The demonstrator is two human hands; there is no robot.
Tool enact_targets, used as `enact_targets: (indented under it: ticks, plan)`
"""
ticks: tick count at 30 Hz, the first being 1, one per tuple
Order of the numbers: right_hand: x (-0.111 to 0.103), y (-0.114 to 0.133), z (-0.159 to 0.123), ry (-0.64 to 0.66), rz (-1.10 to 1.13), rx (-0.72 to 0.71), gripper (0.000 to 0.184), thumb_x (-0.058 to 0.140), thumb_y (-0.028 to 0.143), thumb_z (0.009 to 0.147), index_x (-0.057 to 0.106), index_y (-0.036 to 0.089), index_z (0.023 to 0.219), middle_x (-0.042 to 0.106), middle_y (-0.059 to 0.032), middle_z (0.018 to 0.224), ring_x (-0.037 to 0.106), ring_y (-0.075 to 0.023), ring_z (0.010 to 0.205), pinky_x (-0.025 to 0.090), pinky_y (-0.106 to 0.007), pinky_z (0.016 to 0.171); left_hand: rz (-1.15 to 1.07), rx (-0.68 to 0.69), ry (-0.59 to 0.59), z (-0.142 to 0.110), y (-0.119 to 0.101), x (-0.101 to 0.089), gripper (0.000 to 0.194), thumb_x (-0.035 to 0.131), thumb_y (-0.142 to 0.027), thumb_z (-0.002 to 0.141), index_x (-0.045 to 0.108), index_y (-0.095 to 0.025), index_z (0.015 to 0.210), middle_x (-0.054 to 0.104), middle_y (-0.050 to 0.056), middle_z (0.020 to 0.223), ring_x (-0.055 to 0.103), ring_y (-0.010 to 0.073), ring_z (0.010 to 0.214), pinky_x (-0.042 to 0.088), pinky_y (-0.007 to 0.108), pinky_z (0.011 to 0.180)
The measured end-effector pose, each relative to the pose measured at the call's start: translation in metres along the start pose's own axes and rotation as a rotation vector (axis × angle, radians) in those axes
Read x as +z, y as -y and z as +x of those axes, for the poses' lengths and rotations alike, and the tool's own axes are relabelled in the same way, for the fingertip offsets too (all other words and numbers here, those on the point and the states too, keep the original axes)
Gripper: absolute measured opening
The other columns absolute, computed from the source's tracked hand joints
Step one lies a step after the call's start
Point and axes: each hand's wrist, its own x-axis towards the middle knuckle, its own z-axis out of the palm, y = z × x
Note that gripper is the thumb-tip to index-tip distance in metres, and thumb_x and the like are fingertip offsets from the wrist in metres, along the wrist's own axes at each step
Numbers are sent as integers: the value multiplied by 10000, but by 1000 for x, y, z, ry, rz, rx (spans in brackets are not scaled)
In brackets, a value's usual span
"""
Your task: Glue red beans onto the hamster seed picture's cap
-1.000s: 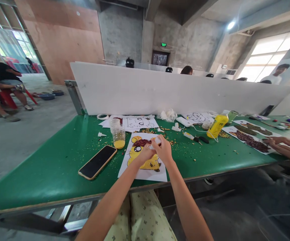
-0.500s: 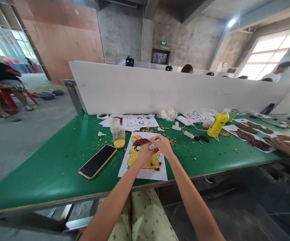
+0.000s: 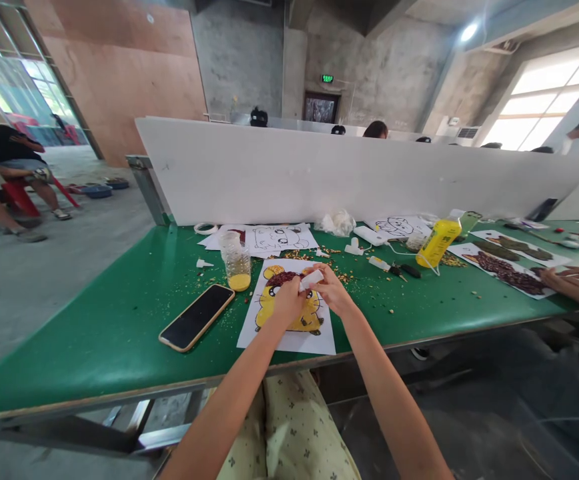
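Right hand [image 3: 330, 290]: fingers closed on a small white bottle [image 3: 311, 279], held tilted above the sheet [image 3: 254, 339]. Left hand [image 3: 288, 301]: at the bottle's lower end, fingertips partly hidden; firmness of grip cannot be told. Sheet lies flat on the green counter [image 3: 109, 327] near its front edge, bearing a yellow animal figure with a dark red patch on the head. Both hands cover part of it.

Risks (judged): a squeeze while the bottle is tilted could let any contents drip on the figure; whether it is capped cannot be told. A wrist dragged low could shift the sheet or rub its filled areas. Loose grains [image 3: 297, 255] by the top edge could be swept onto the paper. Cup [image 3: 238, 263], yellow matter at its base, stands just beside the sheet's left edge; a leftward elbow or hand swing could tip it towards the phone [image 3: 197, 318].

Surroundings: nozzle [image 3: 203, 263] left of the cup; tape roll [image 3: 205, 228] and drawings [image 3: 282, 238] behind; crumpled plastic [image 3: 337, 223] close to the white board [image 3: 294, 173], which bounds the far side. To the right, keys [image 3: 409, 271] and a yellow bottle [image 3: 438, 243] obstruct a sideways reach. Farther right, a neighbour's hand [image 3: 564, 283] rests at another picture [image 3: 509, 273].
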Motion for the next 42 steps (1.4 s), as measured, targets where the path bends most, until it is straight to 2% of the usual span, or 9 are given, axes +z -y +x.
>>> enact_targets:
  ticks: [4, 9, 14, 18, 23, 27, 31, 35, 42]
  plan:
    - [0, 4, 0, -17, 65, -16, 379, 769, 234, 595, 529, 231, 888, 653, 36, 795, 605, -131, 715, 484, -243, 655, -19, 23, -21, 1, -2, 0, 184, 492, -265, 884, 537, -133, 1004, 653, 140, 971, 613, 256, 931, 425, 313, 735]
    - [0, 9, -2, 32, 134, -37, 508, 783, 207, 558, 537, 263, 998, 662, 13, 992, 614, -160, 870, 492, -276, 746, -89, 78, -20, 2, -4, -2, 216, 457, -362, 909, 547, -171, 956, 668, 77, 930, 625, 201, 832, 415, 268, 676]
    - [0, 9, -2, 12, 134, -25, 407, 778, 190, 582, 544, 253, 908, 667, 38, 823, 608, -132, 746, 478, -243, 679, -106, 69, -33, 3, -3, -1, 235, 480, -382, 896, 554, -160, 918, 662, 90, 904, 621, 213, 820, 402, 275, 666]
    - [2, 10, -4, 39, 143, -15, 500, 791, 175, 532, 556, 262, 965, 674, 12, 972, 614, -168, 877, 485, -279, 750, -119, 75, -29, 3, -1, 1, 176, 501, -332, 888, 552, -166, 918, 664, 74, 887, 620, 197, 783, 394, 265, 649]
    - [5, 11, -4, -16, 121, -20, 320, 781, 190, 554, 599, 213, 816, 664, 23, 769, 598, -140, 711, 479, -248, 654, -128, 90, -13, 2, -3, 0, 227, 488, -371, 888, 560, -156, 875, 659, 85, 849, 611, 216, 759, 394, 285, 640]
    - [3, 14, -4, -25, 152, -16, 404, 749, 167, 565, 601, 237, 934, 699, 7, 883, 627, -165, 802, 493, -277, 705, -159, 113, -4, 1, -5, 0, 249, 471, -400, 893, 551, -165, 873, 651, 65, 854, 599, 195, 751, 394, 277, 638]
    - [1, 17, -5, -8, 189, -20, 434, 686, 99, 539, 588, 252, 933, 702, -2, 986, 638, -184, 859, 494, -295, 714, -181, 137, 14, 0, -6, -1, 291, 463, -441, 887, 546, -165, 849, 640, 53, 815, 581, 189, 702, 377, 278, 602]
    - [0, 19, -5, -20, 208, -67, 446, 656, 79, 533, 580, 256, 935, 697, 1, 992, 631, -177, 855, 489, -304, 743, -195, 142, 31, -1, -8, -2, 298, 447, -438, 893, 549, -161, 848, 633, 49, 799, 569, 180, 682, 361, 274, 584]
    - [-4, 19, -4, -35, 227, -136, 330, 670, 83, 552, 598, 249, 828, 683, 24, 932, 606, -138, 808, 477, -265, 736, -190, 138, 49, -1, -6, -2, 286, 442, -431, 892, 548, -167, 872, 600, 22, 721, 537, 161, 627, 339, 262, 559]
